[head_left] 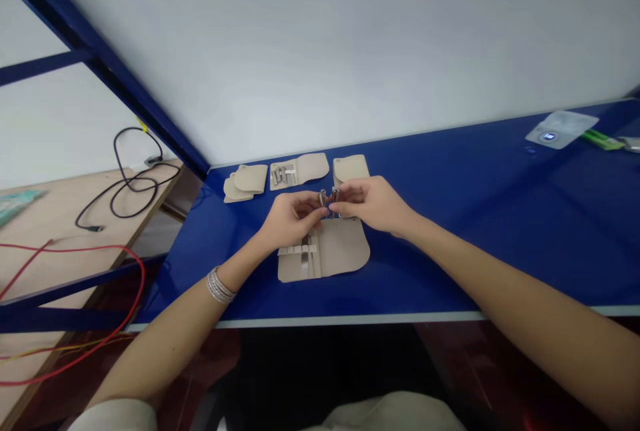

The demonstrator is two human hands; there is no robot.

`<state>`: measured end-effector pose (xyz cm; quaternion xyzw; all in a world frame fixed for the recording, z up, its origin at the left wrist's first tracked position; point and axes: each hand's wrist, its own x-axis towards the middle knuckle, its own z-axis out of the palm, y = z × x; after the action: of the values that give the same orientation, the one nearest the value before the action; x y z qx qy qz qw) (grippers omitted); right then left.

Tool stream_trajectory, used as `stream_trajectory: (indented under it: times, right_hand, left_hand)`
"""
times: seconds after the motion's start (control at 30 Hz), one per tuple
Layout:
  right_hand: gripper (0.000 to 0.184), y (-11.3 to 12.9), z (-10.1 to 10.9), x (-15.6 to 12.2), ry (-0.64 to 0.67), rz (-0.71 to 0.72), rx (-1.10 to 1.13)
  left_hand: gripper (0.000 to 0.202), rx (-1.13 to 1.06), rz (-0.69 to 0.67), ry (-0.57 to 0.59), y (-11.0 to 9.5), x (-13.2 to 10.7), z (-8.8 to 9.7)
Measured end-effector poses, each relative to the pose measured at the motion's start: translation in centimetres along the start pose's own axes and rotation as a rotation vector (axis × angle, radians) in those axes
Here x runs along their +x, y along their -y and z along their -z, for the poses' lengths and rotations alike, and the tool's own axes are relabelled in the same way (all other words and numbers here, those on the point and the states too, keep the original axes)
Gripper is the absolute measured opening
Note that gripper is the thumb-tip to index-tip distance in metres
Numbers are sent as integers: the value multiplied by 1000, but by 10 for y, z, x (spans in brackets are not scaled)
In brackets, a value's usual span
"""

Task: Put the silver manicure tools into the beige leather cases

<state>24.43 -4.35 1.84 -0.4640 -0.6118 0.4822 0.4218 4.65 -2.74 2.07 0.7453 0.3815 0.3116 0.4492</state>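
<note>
Small steel manicure tools stand upright between the fingertips of both hands, above the middle of a blue table top. The left hand comes in from the lower left and the right hand from the right. The fingers of the left hand are curled and pressed together, pinching the nearer tool, and the fingers of the right hand curl in the same way from the other side, their tips almost meeting those of the left. Exactly which hand grips which tool cannot be told, because the fingers hide most of the metal. Directly below the fingers lies an open beige case, its upper edge tucked under the right hand, with elastic loops holding a steel tool towards the left hand's wrist. Beyond the fingertips lie three more beige cases: one folded further left, one open with steel tools in its loops, and one just past the right hand. A stack of silver bangles circles the left wrist. Far to the right of the fingers, a clear plastic bag lies near the table's back edge.
</note>
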Motion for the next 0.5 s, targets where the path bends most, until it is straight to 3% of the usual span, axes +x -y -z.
stream_trajectory:
  times: [0.27,0.5]
  right_hand:
    - [41,-2,-3,1,-11,2,15]
    - [40,-3,-2,1,-7,-5,19]
  left_hand:
    - [25,50,-10,40,-2,-2,-1]
    - [27,30,17,63,-2,-3,-2]
